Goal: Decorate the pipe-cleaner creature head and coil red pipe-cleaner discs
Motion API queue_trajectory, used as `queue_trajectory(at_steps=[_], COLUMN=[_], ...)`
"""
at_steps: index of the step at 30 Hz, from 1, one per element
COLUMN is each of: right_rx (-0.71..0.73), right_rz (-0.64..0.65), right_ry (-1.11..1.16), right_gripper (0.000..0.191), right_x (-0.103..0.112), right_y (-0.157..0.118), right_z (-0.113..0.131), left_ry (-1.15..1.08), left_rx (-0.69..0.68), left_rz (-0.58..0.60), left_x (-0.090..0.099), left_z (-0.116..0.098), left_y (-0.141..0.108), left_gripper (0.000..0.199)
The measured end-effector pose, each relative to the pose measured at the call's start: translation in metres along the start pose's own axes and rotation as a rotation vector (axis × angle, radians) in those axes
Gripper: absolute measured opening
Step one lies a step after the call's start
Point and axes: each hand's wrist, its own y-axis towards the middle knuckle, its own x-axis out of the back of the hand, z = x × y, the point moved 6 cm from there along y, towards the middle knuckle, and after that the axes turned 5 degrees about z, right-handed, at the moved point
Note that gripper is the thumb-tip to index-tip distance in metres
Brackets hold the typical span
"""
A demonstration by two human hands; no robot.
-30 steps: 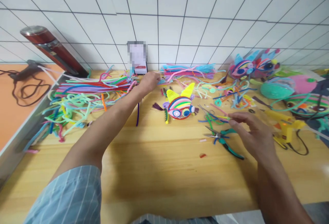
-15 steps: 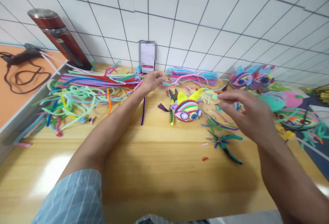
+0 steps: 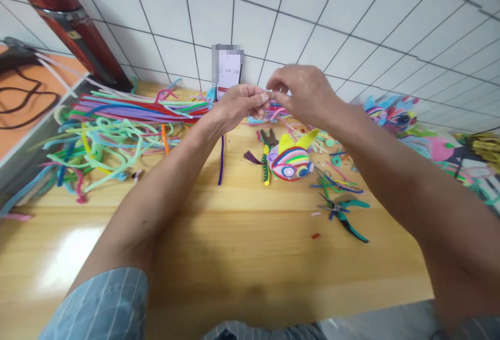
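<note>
My left hand (image 3: pixel 242 104) is closed in a pinch in front of the phone, level with the back of the table. Whatever its fingertips hold is too small to make out. My right hand (image 3: pixel 302 92) meets it from the right, thumb and forefinger pinched at the left fingertips; its contents are hidden too. Below the hands lies a colourful fish-like pipe-cleaner figure (image 3: pixel 291 163) with yellow fins and a purple tassel (image 3: pixel 252 158). Yellow-green-handled pliers (image 3: pixel 266 158) rest against its left side. A purple pipe cleaner (image 3: pixel 222 160) lies left of them.
Teal-handled pliers (image 3: pixel 344 214) lie at right near wire scraps. Bundled pipe cleaners (image 3: pixel 144 108) and a loose green tangle (image 3: pixel 113 147) fill the left. A phone (image 3: pixel 227 72) and a red thermos (image 3: pixel 70 27) stand by the tiled wall. More finished figures (image 3: pixel 394 113) sit at far right.
My right hand has moved left and up from the right side of the table to meet my left hand. The view has shifted slightly; the phone now shows digits.
</note>
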Motion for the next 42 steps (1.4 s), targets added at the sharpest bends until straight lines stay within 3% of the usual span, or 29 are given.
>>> queue_trajectory(at_steps=[3, 10, 16, 21, 24, 30, 37, 42], right_rx=[0.003, -0.028, -0.023, -0.047, -0.066, -0.131, -0.116, -0.108], right_rz=[-0.012, -0.181, -0.222, -0.179, -0.126, 0.013, 0.086, 0.069], right_ry=[0.034, 0.081, 0.075, 0.073, 0.081, 0.129, 0.145, 0.209], right_gripper=[0.002, 0.015, 0.001, 0.010, 0.011, 0.012, 0.022, 0.023], right_x=[0.012, 0.029, 0.029, 0.028, 0.023, -0.010, -0.040, -0.035], right_y=[0.005, 0.009, 0.010, 0.008, 0.006, 0.012, 0.013, 0.009], right_z=[0.014, 0.028, 0.029, 0.023, 0.018, 0.001, -0.015, -0.010], left_ry=[-0.030, -0.113, 0.031, 0.361, 0.570, 0.604, 0.418, 0.357], left_rx=[-0.005, -0.065, -0.064, -0.084, -0.052, 0.031, 0.120, 0.072], left_rz=[-0.047, -0.055, -0.084, -0.177, -0.190, -0.142, 0.071, 0.058], left_x=[0.003, 0.008, 0.010, 0.027, 0.037, 0.038, 0.023, 0.020], left_z=[-0.017, -0.045, -0.053, -0.057, -0.050, -0.015, 0.015, 0.011], left_y=[-0.003, -0.009, -0.013, -0.015, -0.016, -0.007, -0.005, -0.006], left_gripper=[0.027, 0.035, 0.030, 0.026, 0.020, 0.014, 0.014, 0.019])
